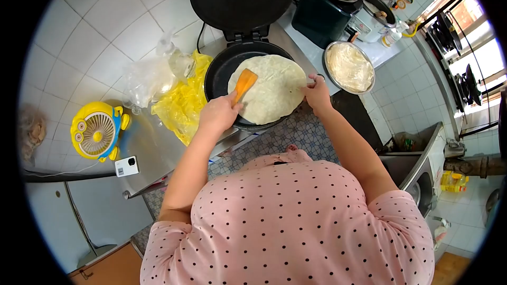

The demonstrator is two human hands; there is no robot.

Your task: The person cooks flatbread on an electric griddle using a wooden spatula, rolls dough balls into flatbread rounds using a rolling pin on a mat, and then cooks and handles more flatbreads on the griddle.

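A large round flatbread [277,92] lies partly in the black electric griddle pan [215,76], its right part reaching past the rim. My left hand [217,113] is closed around the handle of an orange spatula [245,83], whose blade rests against the flatbread's left part. With the fingers of my right hand [318,95] I pinch the flatbread's right edge. Hinged at the back, the griddle's lid [240,0] stands raised.
Yellow and clear plastic bags [185,103] lie left of the griddle. Farther left are a yellow fan [96,131] and a phone [127,166]. At right sit a plastic-covered bowl [349,67], a dark green cooker [323,16] and a sink [417,184].
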